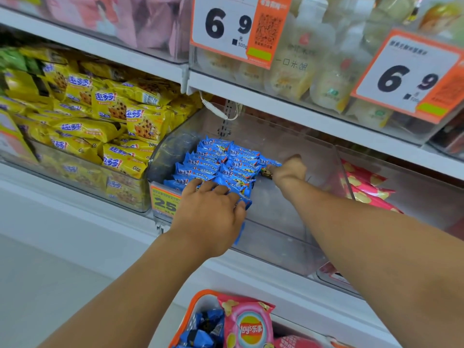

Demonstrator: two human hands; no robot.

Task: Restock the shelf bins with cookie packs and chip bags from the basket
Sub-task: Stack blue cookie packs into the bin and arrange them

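Several blue cookie packs (221,164) stand in rows in the left half of a clear shelf bin (288,222). My left hand (211,212) grips blue packs at the bin's front rim, fingers curled over them. Inside the bin, my right hand (288,172) pinches one blue cookie pack (270,163) at the right end of the rows. Below, an orange-rimmed basket (193,305) holds more blue packs (200,330) and a pink Lay's chip bag (247,325).
A bin of yellow cookie packs (105,126) stands to the left. Pink chip bags (364,189) fill the bin to the right. The shelf above (288,106) overhangs with price cards (226,28) and pale snack packs.
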